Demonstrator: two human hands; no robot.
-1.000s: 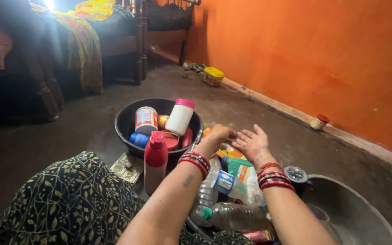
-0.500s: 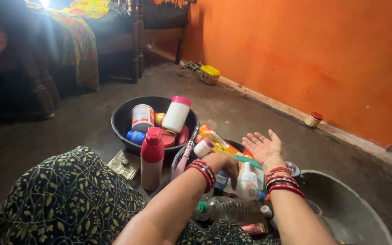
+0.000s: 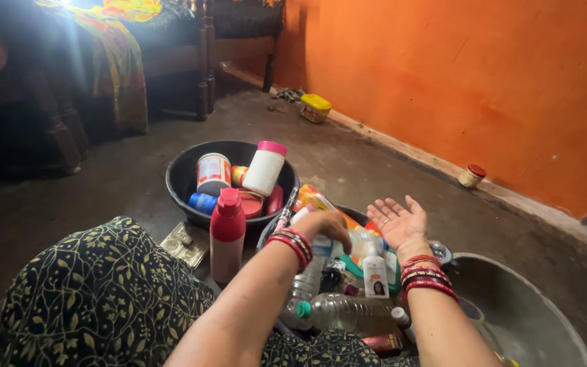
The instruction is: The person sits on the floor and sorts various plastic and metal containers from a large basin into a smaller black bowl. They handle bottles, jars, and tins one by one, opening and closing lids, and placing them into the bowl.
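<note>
The left hand (image 3: 325,224) is reaching down with curled fingers into the pile of bottles (image 3: 348,285); whether it is gripping anything cannot be determined. The right hand (image 3: 399,223) is hovering open, palm up and empty, above the white bottle (image 3: 376,272).

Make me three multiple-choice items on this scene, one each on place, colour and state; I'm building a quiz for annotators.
1. Where does the red bottle stand?
A. inside the black basin
B. on the floor beside the black basin
C. against the orange wall

2. What colour is the white jar's cap?
A. pink
B. green
C. black

3. How is the right hand?
A. closed on a bottle
B. flat on the floor
C. open, palm up, empty

Answers: 1 B, it stands outside the rim; 2 A, the cap is pink; 3 C, fingers spread, nothing held.
</note>
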